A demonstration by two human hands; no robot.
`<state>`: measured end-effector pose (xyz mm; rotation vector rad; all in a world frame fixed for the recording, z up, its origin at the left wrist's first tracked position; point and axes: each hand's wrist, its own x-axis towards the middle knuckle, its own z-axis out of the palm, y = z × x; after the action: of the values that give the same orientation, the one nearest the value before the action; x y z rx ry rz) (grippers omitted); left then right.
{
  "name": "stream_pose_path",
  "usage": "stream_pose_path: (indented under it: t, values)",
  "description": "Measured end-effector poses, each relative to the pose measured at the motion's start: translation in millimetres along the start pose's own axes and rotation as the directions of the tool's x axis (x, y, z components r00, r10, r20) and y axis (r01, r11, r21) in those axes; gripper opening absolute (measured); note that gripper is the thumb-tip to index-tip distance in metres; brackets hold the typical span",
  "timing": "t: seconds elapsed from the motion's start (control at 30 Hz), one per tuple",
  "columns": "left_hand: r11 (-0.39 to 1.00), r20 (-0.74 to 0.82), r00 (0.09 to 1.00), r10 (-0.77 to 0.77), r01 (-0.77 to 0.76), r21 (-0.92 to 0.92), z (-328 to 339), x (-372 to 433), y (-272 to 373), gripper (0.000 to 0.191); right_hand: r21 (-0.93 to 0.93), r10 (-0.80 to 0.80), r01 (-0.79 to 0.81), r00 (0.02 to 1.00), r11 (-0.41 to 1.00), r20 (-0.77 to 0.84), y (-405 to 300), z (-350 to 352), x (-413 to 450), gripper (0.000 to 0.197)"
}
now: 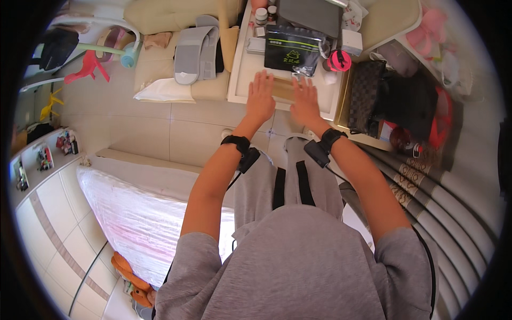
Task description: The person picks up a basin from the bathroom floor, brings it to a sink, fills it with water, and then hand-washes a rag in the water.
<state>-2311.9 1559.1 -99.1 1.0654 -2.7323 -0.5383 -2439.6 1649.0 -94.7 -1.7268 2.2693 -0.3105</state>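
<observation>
My left hand [261, 98] and my right hand [306, 100] lie palm down over the front part of a white-rimmed table [242, 76]. Between them is a flat tan object [283, 89], possibly cardboard or wood; my fingers rest at its two ends, and whether they grip it I cannot tell. Just beyond my fingertips lies a black plastic pouch [292, 50] with green print. To the right of the pouch stands a bright pink round item with a black strap [339, 61]. Each of my wrists wears a black band with a small device.
Small bottles [261, 17], a white box [351, 42] and a dark grey case [310, 16] stand farther back. A grey support belt [196, 54] lies on the cream seat at left. A dark checked bag [365, 98] sits at right. A plastic-covered bed [136, 208] is at lower left.
</observation>
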Motion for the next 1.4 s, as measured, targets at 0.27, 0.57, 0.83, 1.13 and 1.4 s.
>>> stream_pose_path:
  t: [0.27,0.57,0.83,1.13,1.4]
  values:
    - [0.996,0.09,0.995,0.044,-0.036,-0.086,-52.0,-24.7,-87.8,0.056,-0.395,0.229,-0.19,0.972,0.899,0.053,-18.3,-2.9,11.8,0.07]
    - [0.998,0.226,0.973,-0.057,0.064,-0.027,-104.1,-14.1,-185.5,0.049,0.067,-0.031,0.04,0.992,0.997,-0.12,-136.3,13.6,87.0,0.051]
    - [0.945,0.174,0.947,-0.27,0.296,-0.14,-146.3,-8.2,-266.4,0.048,0.55,-0.028,-0.089,0.979,0.83,0.2,-227.3,48.5,177.0,0.03]
    - [0.822,0.109,0.876,-0.471,0.48,-0.308,-189.1,-42.7,-389.8,0.048,0.305,-0.184,0.074,0.918,0.95,0.351,-347.0,88.6,256.5,0.025]
    - [0.668,0.177,0.749,-0.639,0.654,-0.355,-281.2,-151.8,-562.9,0.042,0.276,-0.355,0.258,0.842,0.926,0.405,-561.4,147.1,310.4,0.025]
